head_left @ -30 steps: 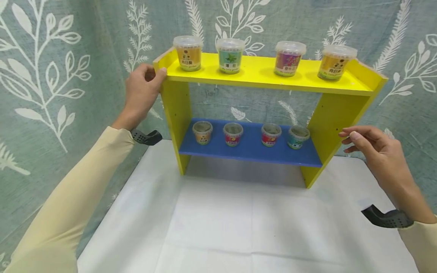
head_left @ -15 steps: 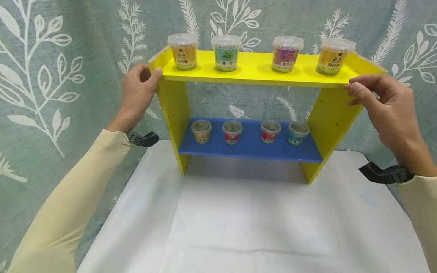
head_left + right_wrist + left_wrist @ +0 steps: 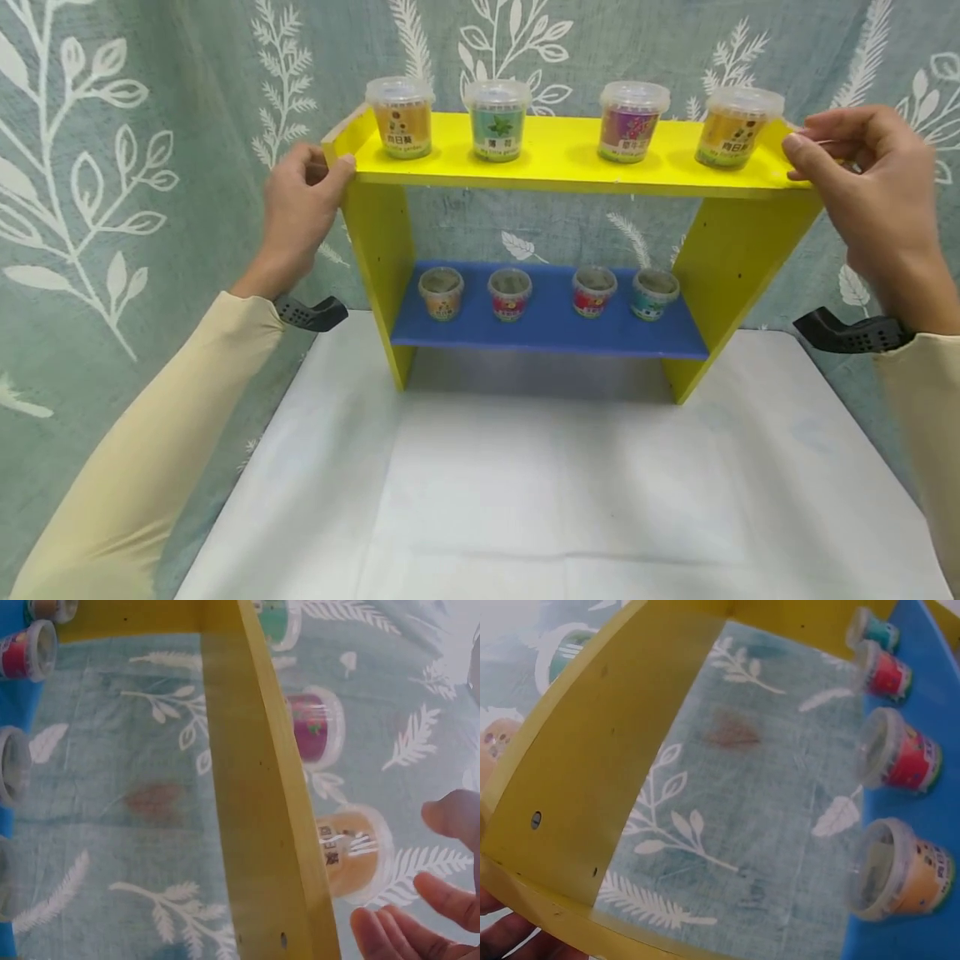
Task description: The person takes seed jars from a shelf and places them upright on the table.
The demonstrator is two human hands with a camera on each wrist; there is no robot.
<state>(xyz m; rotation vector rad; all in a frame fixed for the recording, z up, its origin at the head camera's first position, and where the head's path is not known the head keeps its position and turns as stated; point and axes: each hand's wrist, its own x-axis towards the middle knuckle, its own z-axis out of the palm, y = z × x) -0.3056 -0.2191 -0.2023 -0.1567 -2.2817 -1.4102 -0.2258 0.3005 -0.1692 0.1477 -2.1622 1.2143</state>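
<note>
A small yellow shelf unit [image 3: 570, 179] with a blue lower board [image 3: 551, 331] stands on the white-covered table. My left hand [image 3: 300, 204] grips its top left corner, thumb at the front edge; its fingers [image 3: 532, 941] show at the corner in the left wrist view. My right hand [image 3: 877, 171] is at the top right corner, fingers spread with nothing between them, near the rightmost lidded cup. The top board bears two orange-labelled cups [image 3: 401, 118] [image 3: 738, 127], a green one [image 3: 498, 122] and a purple one [image 3: 632, 122]. They all stand upright.
On the blue board stand smaller cups: an orange-labelled one [image 3: 442, 294], two red ones [image 3: 510, 295] [image 3: 593, 292] and a teal one [image 3: 655, 295]. A leaf-patterned green cloth [image 3: 210, 167] hangs behind and to the sides. The white tabletop [image 3: 480, 492] stretches out in front.
My right hand has risen from beside the shelf's right panel to its top right corner. The left hand keeps its grip, and the cups keep their places on the boards.
</note>
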